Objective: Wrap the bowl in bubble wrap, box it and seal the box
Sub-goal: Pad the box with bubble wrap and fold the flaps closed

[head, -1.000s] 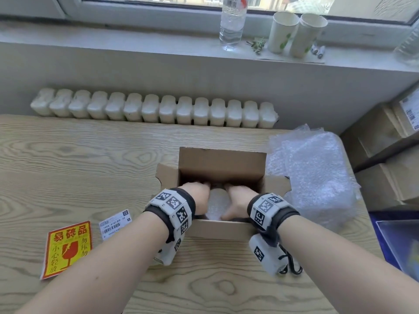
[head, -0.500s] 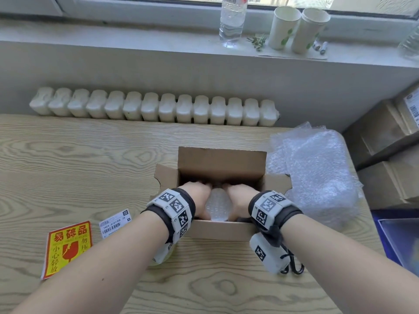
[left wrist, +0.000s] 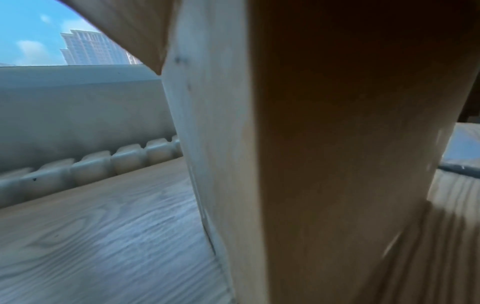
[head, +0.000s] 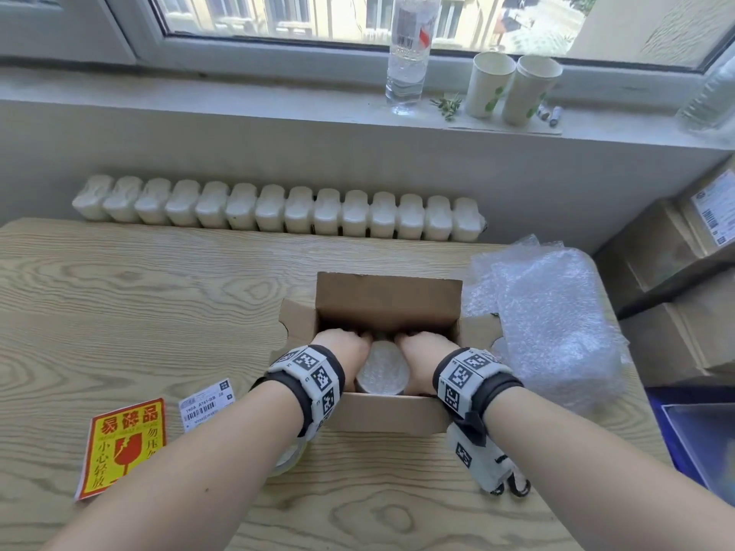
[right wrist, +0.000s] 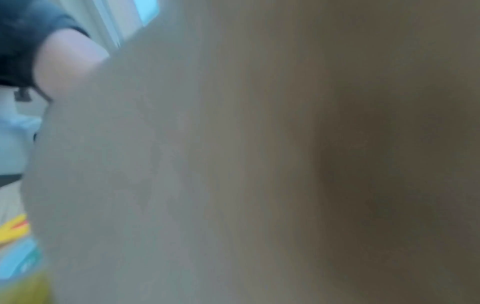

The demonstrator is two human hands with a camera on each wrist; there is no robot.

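Sticker [head: 122,447]: red and yellow, flat on the table [head: 159,296] at 8 o'clock from the box, a small barcode label [head: 207,403] just beside it.
Tape [head: 288,457]: a clear roll, half hidden under the left forearm at 7 o'clock.
Left hand [head: 345,346]: inside the box, cupped on the left flank of the bowl; fingertips are hidden, so the grip looks like a hold but I cannot tell how tight.
Bowl [head: 382,367]: wrapped in bubble film, on edge between the two hands, low in the box against the near wall.
Box [head: 389,298]: open, far flap upright, side flaps splayed; both wrist views show only its cardboard, close up.
Right hand [head: 425,349]: mirrors the left, curved against the bowl's right flank.
Wrap [head: 553,312]: a loose heap at 3 o'clock, touching the box's right flap.
Handling: probably light but breakable; the film is soft and slick, so I would hold it by both flanks, palms spread, not pinched.
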